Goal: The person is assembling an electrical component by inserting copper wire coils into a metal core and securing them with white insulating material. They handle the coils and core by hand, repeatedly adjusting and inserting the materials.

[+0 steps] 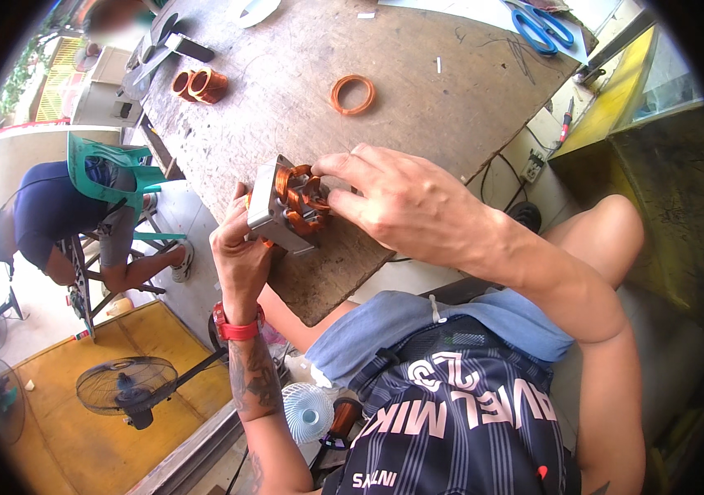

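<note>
A motor stator (262,203), a squarish grey metal core with orange-brown copper coils (292,183) around its inside, is held over the near corner of the wooden table. My left hand (242,257) grips the core from its left side, with the thumb and fingers wrapped round the metal. From the right, my right hand (405,202) reaches in with bent fingers closed on a copper coil at the stator's open face. The fingertips partly hide that coil. A loose ring of copper wire (353,95) lies farther back on the table.
Two wound copper coils (200,85) and a dark fan blade (156,45) lie at the table's (265,107) far left. Blue-handled scissors (542,30) rest at the far right. A soldering iron (566,122) is beyond the right edge. A person (67,202) sits at left, near a standing fan (127,386).
</note>
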The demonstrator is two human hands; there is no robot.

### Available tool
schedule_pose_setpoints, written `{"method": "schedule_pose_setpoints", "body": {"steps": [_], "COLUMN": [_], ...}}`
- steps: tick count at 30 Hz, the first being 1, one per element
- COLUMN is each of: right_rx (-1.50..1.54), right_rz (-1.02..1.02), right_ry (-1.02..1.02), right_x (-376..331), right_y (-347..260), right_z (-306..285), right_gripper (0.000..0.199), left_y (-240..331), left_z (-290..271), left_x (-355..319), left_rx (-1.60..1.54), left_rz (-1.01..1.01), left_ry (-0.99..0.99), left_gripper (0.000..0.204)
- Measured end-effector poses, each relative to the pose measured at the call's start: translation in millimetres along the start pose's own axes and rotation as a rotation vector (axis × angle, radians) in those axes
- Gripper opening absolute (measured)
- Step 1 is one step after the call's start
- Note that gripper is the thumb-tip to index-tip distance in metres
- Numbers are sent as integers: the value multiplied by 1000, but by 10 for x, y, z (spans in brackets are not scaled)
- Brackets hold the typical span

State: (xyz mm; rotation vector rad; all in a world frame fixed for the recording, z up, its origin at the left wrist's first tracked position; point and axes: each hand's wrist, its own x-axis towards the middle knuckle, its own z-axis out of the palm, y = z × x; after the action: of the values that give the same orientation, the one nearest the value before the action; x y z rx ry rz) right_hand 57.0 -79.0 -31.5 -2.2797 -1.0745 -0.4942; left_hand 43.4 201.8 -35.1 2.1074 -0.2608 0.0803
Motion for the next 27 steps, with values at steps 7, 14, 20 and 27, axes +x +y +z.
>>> {"method": "schedule_pose_setpoints", "body": {"steps": [7,14,20,27], "right_rx": [-50,-39,-30,-38], "right_rz": [-82,-86,0,-3], "right_ry": [113,60,26,-58], "right_x": [-60,-57,-59,108], "right_y": [26,43,-12,-11], "right_z": [71,125,46,-30], "right_gripper": [23,20,19,16], "left_y": [27,-108,-199,-136], "left_z": [-23,-93,-137,-40], "left_x": [17,26,0,-12], "left_rx": [20,100,72,56], "left_rz": [-14,108,91,119], "left_ry": [-20,-90,-105,-38], "left_gripper": [22,32,34,25]}}
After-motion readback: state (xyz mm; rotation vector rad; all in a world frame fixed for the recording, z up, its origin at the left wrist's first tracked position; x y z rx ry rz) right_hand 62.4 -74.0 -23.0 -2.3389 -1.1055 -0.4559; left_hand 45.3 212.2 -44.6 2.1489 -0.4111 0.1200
